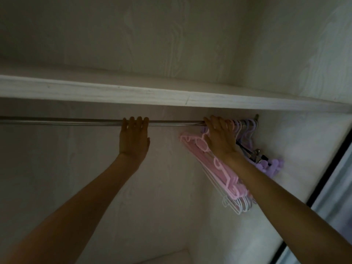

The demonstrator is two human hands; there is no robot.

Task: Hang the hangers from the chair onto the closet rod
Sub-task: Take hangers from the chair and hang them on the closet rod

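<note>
1. Seen from below: inside of a pale wood-grain closet, dim light.
2. Closet rod [76, 121], metal, running across under a white shelf [114, 93], ending at a bracket [256, 117] on the right wall.
3. Left hand [134, 139] raised to the rod near its middle, four fingertips hooked over the top of the bar, thumb alongside; curled onto the rod, nothing else in it.
4. Right hand [221, 139] raised farther right, well apart from the left, fingers draped over the rod and over the hanger hooks there; whether those fingers pinch a hook or merely rest on them cannot be told.
5. Pink hangers [200, 149], a tight bunch, hooks on the rod just under the right hand, bodies slanting down and to the right, partly behind the right forearm.
6. White wire hangers [236, 204] in the same bunch, lower ends showing below the pink ones.
7. Purple hangers [247, 130] on the rod between the right hand and the bracket, with purple rounded ends [270, 164] and a metal clip [256, 154] lower down by the wall.
8. Dark frame of a sliding door [327, 168] at the right edge.
</note>
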